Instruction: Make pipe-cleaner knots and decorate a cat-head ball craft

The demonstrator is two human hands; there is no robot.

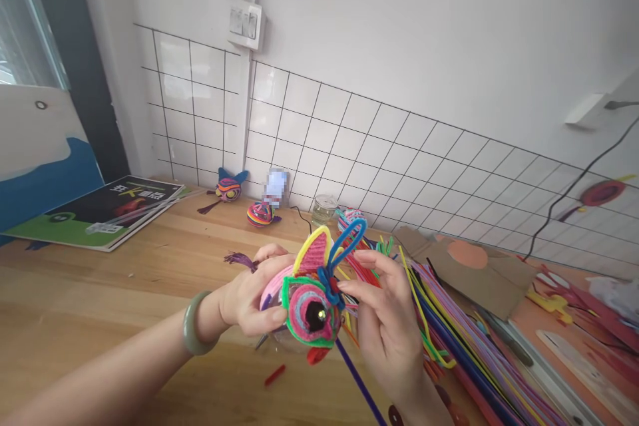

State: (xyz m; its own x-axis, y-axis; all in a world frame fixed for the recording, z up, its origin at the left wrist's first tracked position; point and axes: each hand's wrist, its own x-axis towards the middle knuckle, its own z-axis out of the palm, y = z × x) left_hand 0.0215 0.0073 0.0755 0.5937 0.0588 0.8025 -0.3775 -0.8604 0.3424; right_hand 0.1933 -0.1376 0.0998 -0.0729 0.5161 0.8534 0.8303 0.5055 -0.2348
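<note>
My left hand (254,296), with a green bangle (196,323) on its wrist, is closed around a craft animal head (299,293) of coloured pipe cleaners. The head has a round black eye (315,315) with pink and green rings, a pink ear (315,254) edged in yellow, and a purple tassel (240,259). A clear, shiny body shows under the pipe cleaners. On its top sits a looped blue pipe-cleaner bow (347,239). The fingertips of my right hand (387,309) are closed at the bow's knot, beside the ear. A purple pipe cleaner (359,379) slants down below the head.
Bundled pipe cleaners (479,339) lie at the right beside cardboard (474,273). Two finished ornaments (228,188), a phone (276,186) and a glass jar (324,208) stand by the wall. A booklet (124,206) lies left; a red scrap (274,375) is in front.
</note>
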